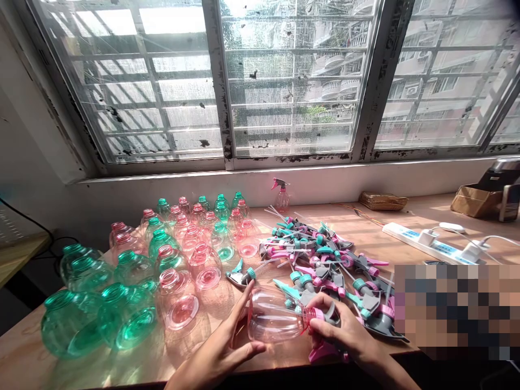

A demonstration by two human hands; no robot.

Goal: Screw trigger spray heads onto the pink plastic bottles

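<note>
A clear pink spray bottle (276, 319) lies on its side in the air above the table's front edge, its base toward the left. My left hand (227, 336) cups the base, thumb below and fingers along the far side. At the neck, my right hand (337, 325) grips the bottle and its pink-and-grey spray head (320, 316), thumb and fingers closed around the collar. Part of the head is hidden by the fingers. Just beyond the bottle lies a loose teal-and-grey spray head (242, 275). A pink trigger (323, 352) shows beneath my right hand.
Open green bottles (71, 325) and pink bottles (179, 309) stand on the left. Spray heads (309, 249) are piled centre-right. A complete sprayer (281, 197) stands by the wall. Farther right are a power strip (430, 244), a brown package (383, 200) and a cardboard box (473, 199). A pixelated patch covers the lower right.
</note>
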